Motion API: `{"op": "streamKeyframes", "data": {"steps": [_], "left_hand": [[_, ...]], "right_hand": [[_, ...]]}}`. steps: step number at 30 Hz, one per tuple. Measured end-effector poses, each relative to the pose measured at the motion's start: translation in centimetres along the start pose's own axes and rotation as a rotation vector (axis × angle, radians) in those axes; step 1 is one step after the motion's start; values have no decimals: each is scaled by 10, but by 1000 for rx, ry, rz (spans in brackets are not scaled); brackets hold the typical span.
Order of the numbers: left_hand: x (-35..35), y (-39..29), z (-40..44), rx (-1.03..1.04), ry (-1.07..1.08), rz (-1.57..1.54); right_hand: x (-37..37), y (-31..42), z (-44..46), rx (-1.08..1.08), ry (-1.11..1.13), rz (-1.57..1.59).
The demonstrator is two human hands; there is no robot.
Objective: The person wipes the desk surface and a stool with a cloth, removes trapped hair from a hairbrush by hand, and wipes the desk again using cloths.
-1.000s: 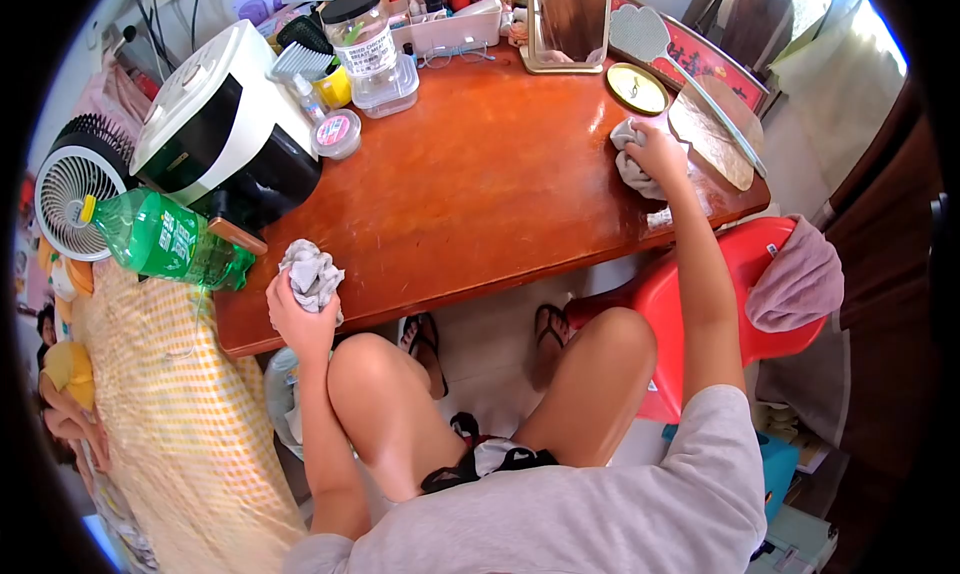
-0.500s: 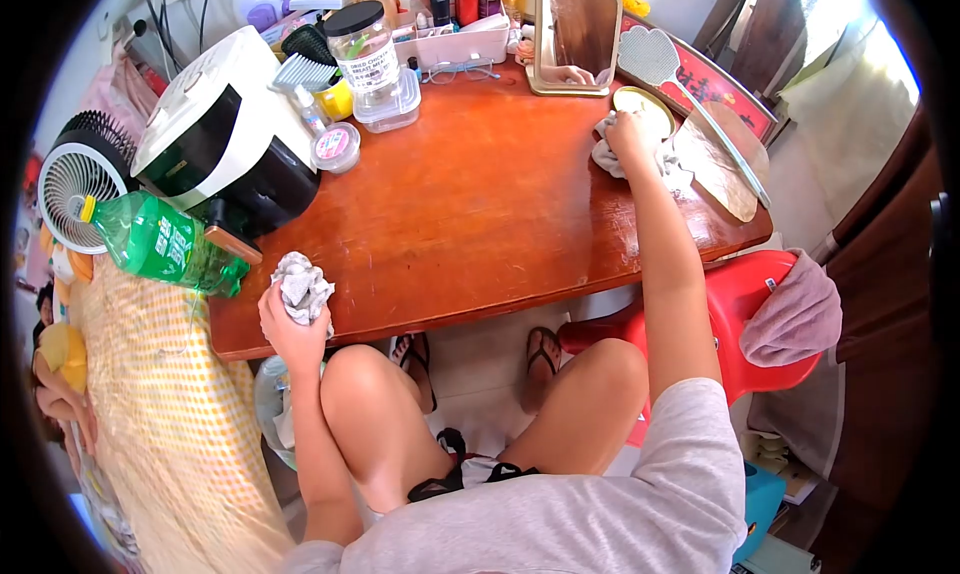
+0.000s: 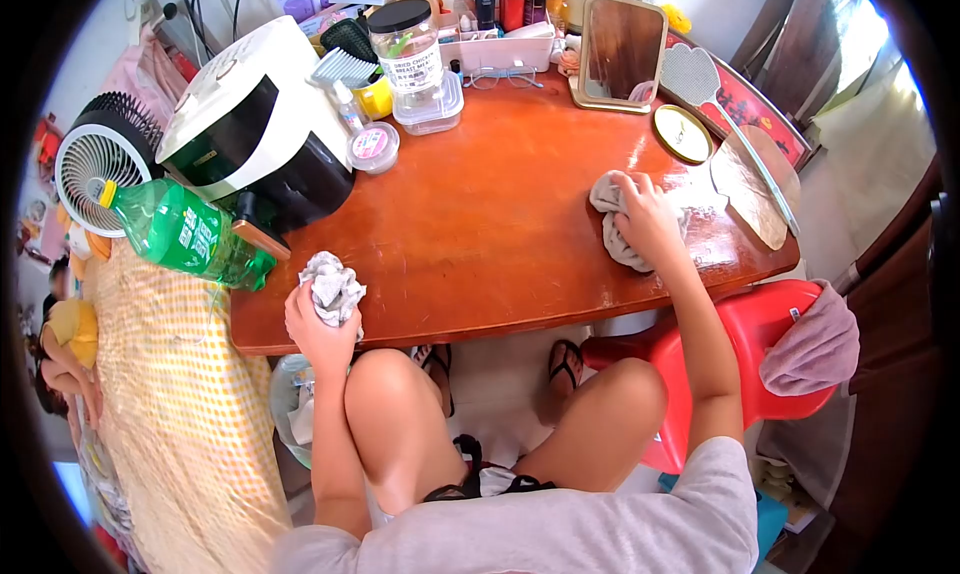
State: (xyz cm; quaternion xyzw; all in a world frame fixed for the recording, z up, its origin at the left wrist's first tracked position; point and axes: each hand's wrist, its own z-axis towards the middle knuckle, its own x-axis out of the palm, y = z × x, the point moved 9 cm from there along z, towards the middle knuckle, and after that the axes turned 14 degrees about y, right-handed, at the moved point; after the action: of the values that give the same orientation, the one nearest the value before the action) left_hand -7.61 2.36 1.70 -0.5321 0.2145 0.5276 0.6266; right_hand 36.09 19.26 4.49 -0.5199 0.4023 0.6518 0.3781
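Note:
My left hand (image 3: pixel 322 329) is closed round a crumpled pale grey-white cloth (image 3: pixel 333 287) at the near left corner of the brown wooden table (image 3: pixel 450 244). My right hand (image 3: pixel 646 214) presses on a grey cloth (image 3: pixel 612 217) that lies bunched on the right part of the tabletop, its fingers curled over it. Beyond that hand lies a round gold-rimmed lid (image 3: pixel 683 134). A flat brownish sheet (image 3: pixel 750 189) is to the right, with a fly swatter (image 3: pixel 745 134) lying across it.
A green bottle (image 3: pixel 190 232) lies beside a black-and-white appliance (image 3: pixel 262 124) on the left. A clear jar (image 3: pixel 410 59), glasses (image 3: pixel 505 75) and a standing mirror (image 3: pixel 620 54) line the back. A red chair (image 3: pixel 715 339) stands at the right with a mauve towel (image 3: pixel 812 344).
My right hand and its cloth have moved from beside the round lid toward the near side of the table. My left hand still holds its cloth near the corner. The view has shifted slightly.

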Motion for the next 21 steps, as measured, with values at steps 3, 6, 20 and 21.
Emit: {"op": "streamKeyframes", "data": {"steps": [3,6,20,21], "left_hand": [[-1,-1,0,-3,-1,-15],[-2,-5,-1,-29,16,35],[-1,-1,-1,-26,24,50],[-1,0,0,-34,20,48]], "right_hand": [[11,9,48,-94,48,-16],[34,18,121,-89,106,-50],[61,62,206,-40,-5,-176],[62,75,193,-101,31,-190]]}}
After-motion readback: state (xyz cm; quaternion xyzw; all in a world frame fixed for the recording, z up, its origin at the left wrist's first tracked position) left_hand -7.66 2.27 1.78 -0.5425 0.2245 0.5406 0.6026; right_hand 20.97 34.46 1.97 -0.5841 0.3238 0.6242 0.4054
